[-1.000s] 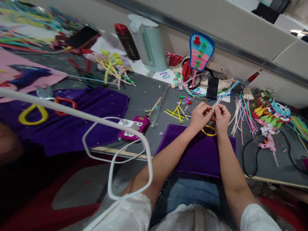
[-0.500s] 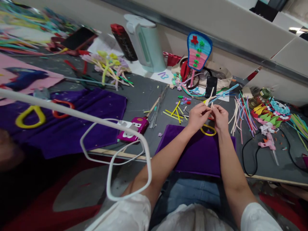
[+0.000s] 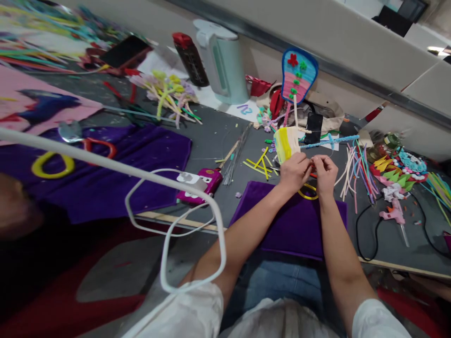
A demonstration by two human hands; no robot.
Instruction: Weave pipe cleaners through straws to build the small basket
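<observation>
My left hand (image 3: 294,172) is closed at the lower edge of a yellow and cream panel (image 3: 287,143) that looks made of pipe cleaners. A twisted light-blue pipe-cleaner stem (image 3: 340,140) juts out to the right beyond the panel. Close beside it, my right hand (image 3: 326,172) is pinched, fingertips nearly meeting the left ones; what lies in that pinch is hidden. Scissors with a yellow handle loop (image 3: 308,192) lie below both hands on a folded purple cloth (image 3: 282,225). Short yellow pipe-cleaner pieces (image 3: 260,164) lie left of the hands.
A blue-and-pink pipe-cleaner fan (image 3: 299,75) stands at the back, near a pale green kettle (image 3: 232,70). On the right are loose pipe cleaners (image 3: 348,171) and a pink glue gun (image 3: 394,213). A white cable or tube (image 3: 141,171) crosses the left foreground. A purple power strip (image 3: 211,180) lies left.
The yellow and cream panel has turned so its broad face shows; before it was seen almost edge-on. The blue stem now lies flatter. Both hands remain close together, and the view has shifted slightly.
</observation>
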